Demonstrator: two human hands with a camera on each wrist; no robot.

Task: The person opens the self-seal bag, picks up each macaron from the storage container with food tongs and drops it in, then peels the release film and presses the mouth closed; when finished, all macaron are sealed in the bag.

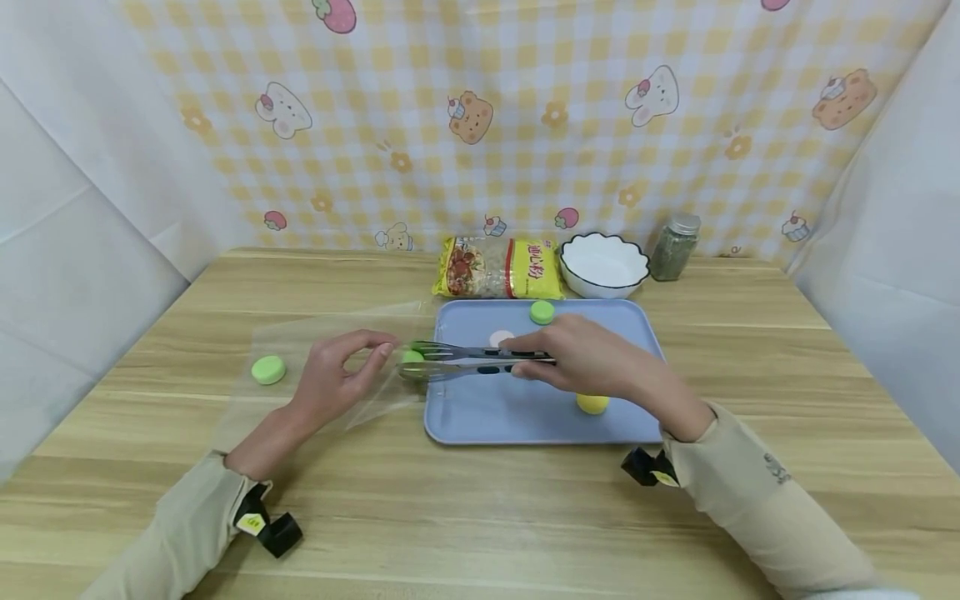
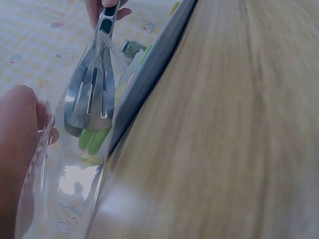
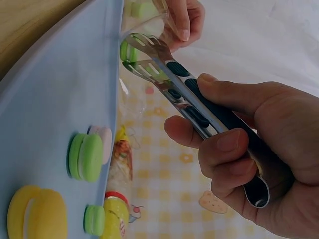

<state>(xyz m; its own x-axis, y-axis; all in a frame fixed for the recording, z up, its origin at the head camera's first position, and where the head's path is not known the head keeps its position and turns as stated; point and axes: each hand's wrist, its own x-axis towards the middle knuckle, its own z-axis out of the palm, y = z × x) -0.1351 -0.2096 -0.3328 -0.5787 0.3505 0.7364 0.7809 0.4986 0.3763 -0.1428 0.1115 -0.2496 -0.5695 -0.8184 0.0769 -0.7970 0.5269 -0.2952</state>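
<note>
My right hand [image 1: 592,354] grips metal serving tongs [image 3: 184,92] with dark green inlays, its thumb and fingers curled round the handles. Between the slotted tips is a green macaron [image 3: 128,51], at the mouth of a clear plastic bag [image 2: 82,181]. My left hand [image 1: 337,371] pinches the bag's edge between thumb and fingers. Another green macaron [image 1: 268,369] shows through the bag, left of that hand. Under the right hand lies a blue tray [image 1: 510,421] bearing a yellow macaron [image 3: 37,211], a pale pink one [image 1: 502,338] and green ones [image 3: 85,157], partly hidden from the head camera.
Behind the tray lie a yellow pasta packet [image 1: 495,268], a white scalloped bowl [image 1: 604,265] and a glass jar [image 1: 676,247] of dried herbs. A checked curtain [image 1: 525,167] hangs at the back of the wooden table [image 1: 465,517].
</note>
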